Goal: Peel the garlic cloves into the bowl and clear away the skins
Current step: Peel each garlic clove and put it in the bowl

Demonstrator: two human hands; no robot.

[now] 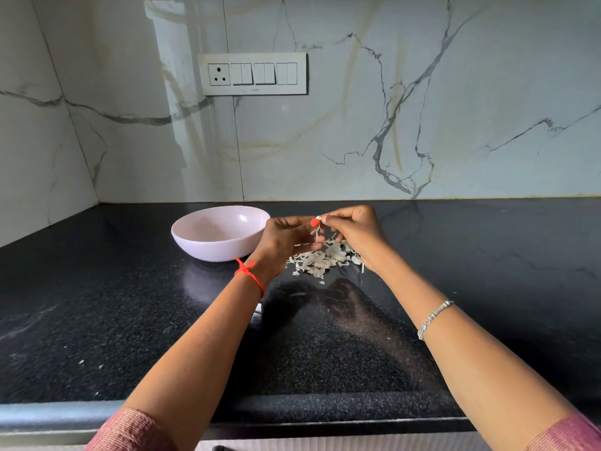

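A pale pink bowl (pixel 208 245) stands on the black counter, left of my hands. My left hand (pixel 283 239) and my right hand (pixel 356 231) meet above the counter, both pinching a small garlic clove (pixel 318 219) between the fingertips. A strip of papery skin (pixel 316 232) hangs down from the clove. Below the hands lies a pile of white garlic skins (pixel 322 260). The bowl's inside is too pale to tell what it holds.
The black granite counter (pixel 97 304) runs to a marble wall with a switch panel (pixel 253 74). A side wall closes the left corner. The counter's front edge (pixel 65 415) is near my elbows.
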